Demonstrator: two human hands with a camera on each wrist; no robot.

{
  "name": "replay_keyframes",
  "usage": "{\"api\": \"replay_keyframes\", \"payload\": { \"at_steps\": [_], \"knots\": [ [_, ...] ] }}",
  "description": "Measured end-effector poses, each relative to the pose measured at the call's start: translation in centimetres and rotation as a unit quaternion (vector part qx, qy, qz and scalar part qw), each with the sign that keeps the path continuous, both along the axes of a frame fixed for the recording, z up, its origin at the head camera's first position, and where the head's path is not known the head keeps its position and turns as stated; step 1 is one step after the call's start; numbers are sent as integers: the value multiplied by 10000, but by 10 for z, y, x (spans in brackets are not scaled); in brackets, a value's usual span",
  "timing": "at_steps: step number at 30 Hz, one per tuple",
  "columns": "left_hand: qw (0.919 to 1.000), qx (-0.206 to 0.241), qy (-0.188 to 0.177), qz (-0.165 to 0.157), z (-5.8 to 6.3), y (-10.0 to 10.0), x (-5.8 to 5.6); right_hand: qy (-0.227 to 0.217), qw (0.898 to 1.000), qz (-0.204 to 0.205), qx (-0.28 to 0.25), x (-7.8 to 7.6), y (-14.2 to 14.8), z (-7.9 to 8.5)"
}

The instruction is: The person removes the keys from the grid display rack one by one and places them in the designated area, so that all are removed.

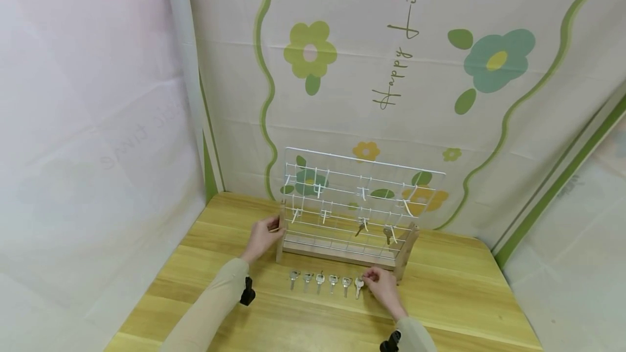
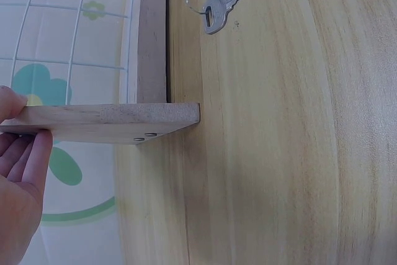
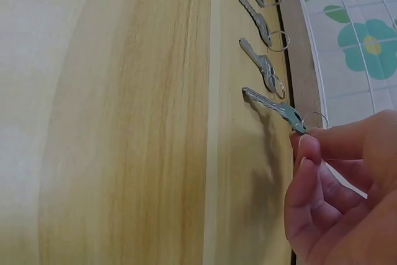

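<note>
My left hand (image 1: 261, 238) grips the wooden side panel (image 2: 105, 116) of a rack, thumb on one face and fingers on the other. The rack has a white wire grid (image 1: 342, 202) with hooks on a wooden base (image 1: 337, 253). At the right end of a row of silver keys, my right hand (image 1: 383, 287) pinches a key (image 3: 273, 105) by its head, where a thin ring is attached. This key looks slightly tilted, with its shadow on the table. The other keys (image 1: 320, 280) lie side by side before the rack, rings toward it.
Two keys hang from lower hooks, one key (image 1: 360, 228) near the middle and another key (image 1: 388, 234) at the right. The wooden table (image 1: 293, 325) carries everything. A flower-printed curtain (image 1: 352, 42) stands close behind the rack, with pale cloth (image 1: 98, 124) along the left.
</note>
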State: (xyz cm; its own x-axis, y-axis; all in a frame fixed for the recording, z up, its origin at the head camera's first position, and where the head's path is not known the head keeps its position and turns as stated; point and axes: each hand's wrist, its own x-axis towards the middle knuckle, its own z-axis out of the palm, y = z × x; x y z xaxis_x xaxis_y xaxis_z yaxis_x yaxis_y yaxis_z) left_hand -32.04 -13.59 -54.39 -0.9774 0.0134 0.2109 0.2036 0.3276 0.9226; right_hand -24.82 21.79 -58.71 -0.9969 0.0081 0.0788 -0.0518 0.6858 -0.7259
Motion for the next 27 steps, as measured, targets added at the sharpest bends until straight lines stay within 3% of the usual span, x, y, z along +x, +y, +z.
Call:
{"api": "replay_keyframes", "payload": {
  "at_steps": [12,27],
  "knots": [
    [10000,8,-32,-19,5,1,4,-374,9988,-62,-319,-5,0,-8],
    [10000,-28,20,-4,2,0,3,15,10000,28,78,-3,3,-8]
  ]
}}
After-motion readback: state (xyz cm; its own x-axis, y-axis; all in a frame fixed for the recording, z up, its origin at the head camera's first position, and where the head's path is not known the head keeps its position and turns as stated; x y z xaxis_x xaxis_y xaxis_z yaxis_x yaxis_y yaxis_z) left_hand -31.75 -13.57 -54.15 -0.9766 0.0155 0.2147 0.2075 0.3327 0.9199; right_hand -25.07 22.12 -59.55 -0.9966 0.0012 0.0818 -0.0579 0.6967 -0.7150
